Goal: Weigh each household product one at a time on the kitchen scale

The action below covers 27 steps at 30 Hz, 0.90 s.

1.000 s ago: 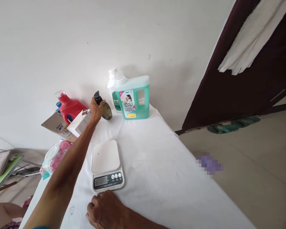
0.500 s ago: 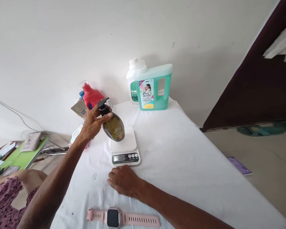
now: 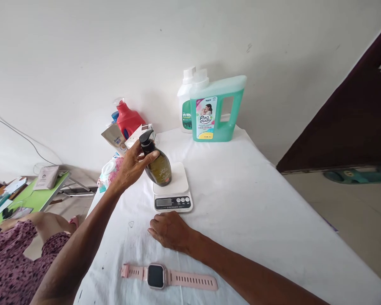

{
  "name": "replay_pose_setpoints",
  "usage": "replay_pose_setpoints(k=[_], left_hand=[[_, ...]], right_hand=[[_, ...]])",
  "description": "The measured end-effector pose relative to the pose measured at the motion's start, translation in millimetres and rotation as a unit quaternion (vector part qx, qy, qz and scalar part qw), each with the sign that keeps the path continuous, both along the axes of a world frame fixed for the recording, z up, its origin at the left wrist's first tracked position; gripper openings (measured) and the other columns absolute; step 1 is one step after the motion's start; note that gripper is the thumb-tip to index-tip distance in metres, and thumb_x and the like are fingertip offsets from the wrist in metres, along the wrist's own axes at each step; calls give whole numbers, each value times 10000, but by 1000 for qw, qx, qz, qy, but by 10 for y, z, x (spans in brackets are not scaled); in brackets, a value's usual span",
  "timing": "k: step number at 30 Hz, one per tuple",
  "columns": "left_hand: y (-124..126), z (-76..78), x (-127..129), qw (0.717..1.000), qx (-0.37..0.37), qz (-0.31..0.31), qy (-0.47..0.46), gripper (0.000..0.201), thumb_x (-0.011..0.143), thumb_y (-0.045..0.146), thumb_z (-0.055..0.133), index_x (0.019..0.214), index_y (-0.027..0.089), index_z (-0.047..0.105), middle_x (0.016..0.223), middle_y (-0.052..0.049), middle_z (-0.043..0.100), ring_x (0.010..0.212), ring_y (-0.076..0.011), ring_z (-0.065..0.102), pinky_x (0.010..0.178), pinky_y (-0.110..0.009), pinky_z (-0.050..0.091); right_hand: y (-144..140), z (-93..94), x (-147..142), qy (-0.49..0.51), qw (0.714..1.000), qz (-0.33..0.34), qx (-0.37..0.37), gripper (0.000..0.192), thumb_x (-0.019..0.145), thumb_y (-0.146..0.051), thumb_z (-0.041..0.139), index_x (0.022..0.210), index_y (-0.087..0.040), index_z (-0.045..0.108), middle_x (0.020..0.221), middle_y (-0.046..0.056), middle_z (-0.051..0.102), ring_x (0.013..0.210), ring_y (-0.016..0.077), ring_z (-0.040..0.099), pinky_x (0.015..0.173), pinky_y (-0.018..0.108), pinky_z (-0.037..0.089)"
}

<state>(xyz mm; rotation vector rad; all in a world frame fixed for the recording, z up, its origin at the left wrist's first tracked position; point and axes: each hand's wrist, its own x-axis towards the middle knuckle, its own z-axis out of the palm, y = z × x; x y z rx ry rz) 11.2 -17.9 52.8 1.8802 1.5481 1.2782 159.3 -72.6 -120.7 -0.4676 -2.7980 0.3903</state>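
Our left hand [image 3: 131, 167] has its grip wrapped round the neck of the dark pump bottle [image 3: 157, 163], tilted on the white scale [image 3: 174, 197]. Our right hand [image 3: 169, 231] lies flat on the counter [image 3: 241, 203], holding nothing, just beside the scale.

left hand [image 3: 131, 166] holds pump bottle [image 3: 158, 164], apparently resting on scale [image 3: 174, 192].

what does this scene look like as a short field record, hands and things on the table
left hand: grips the neck of a dark olive pump bottle, tilted, at or just above the scale
right hand: flat on the white tablecloth, holds nothing
scale: white digital kitchen scale, between the hands
near edge: pink smartwatch, strap laid flat
far end: green detergent jug, red bottle
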Motion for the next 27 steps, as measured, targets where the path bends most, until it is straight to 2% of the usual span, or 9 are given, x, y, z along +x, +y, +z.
replay_pose_setpoints(k=[3,5,7,9,12,15,17,22,27], left_hand=[[-121,-62,-62,999,40,17,11,507,941,599,686,1307,249,653,1315,-124,698,1226,-288,687,992,-440,591],[-216,-194,-133,995,72,66,3,507,993,620,597,1327,242,640,1280,-122,709,1189,-271,696,994,-435,579],[-302,-430,-221,988,82,131,-19,478,1019,627,542,1242,222,664,1109,-97,730,1030,-233,713,895,-381,584],[-371,-751,-312,981,61,178,-48,454,1020,629,530,1094,207,681,887,-48,685,813,-188,665,729,-313,547],[-441,-1239,-429,979,-22,184,-86,455,1012,628,520,953,200,663,686,9,573,610,-151,541,584,-279,449],[-468,-1520,-511,974,-86,195,-83,424,990,606,549,900,207,657,630,28,546,574,-147,511,578,-275,417],[-462,-1564,-545,973,-101,190,-77,390,968,585,580,888,211,656,630,33,544,578,-149,510,580,-274,405],[-431,-1512,-566,976,-113,172,-67,344,936,547,618,861,212,646,647,34,549,592,-147,512,603,-275,406],[-443,-1556,-578,978,-119,164,-55,300,948,503,622,879,212,651,667,29,567,613,-148,517,609,-273,401]], right_hand=[[3,10,5,-8,1000,0,-4,287,1086,-357,559,944,-164,717,886,60,760,758,174,688,587,308,325],[5,24,14,-19,1000,5,-3,295,1094,-350,537,963,-163,722,896,65,761,763,175,687,586,299,325],[4,35,22,-23,1000,8,-1,304,1099,-329,517,953,-158,722,894,72,762,752,176,684,574,292,312],[1,33,22,-21,1000,5,4,319,1098,-298,504,908,-152,715,870,75,758,720,173,676,558,290,292],[-5,3,7,-12,1000,1,15,303,1082,-270,529,866,-151,706,833,71,746,692,168,664,547,294,277],[-9,-42,-6,13,1000,3,24,262,1062,-258,572,854,-160,697,803,59,729,689,158,649,557,290,288],[-9,-66,-6,26,999,7,29,262,1058,-245,577,831,-166,683,789,50,718,679,150,637,560,289,287],[-5,-87,10,40,998,9,38,278,1072,-250,556,830,-174,671,768,44,700,679,154,629,552,301,254],[-4,-99,10,40,998,9,43,283,1077,-246,544,835,-175,671,761,42,688,668,154,615,544,325,219]])
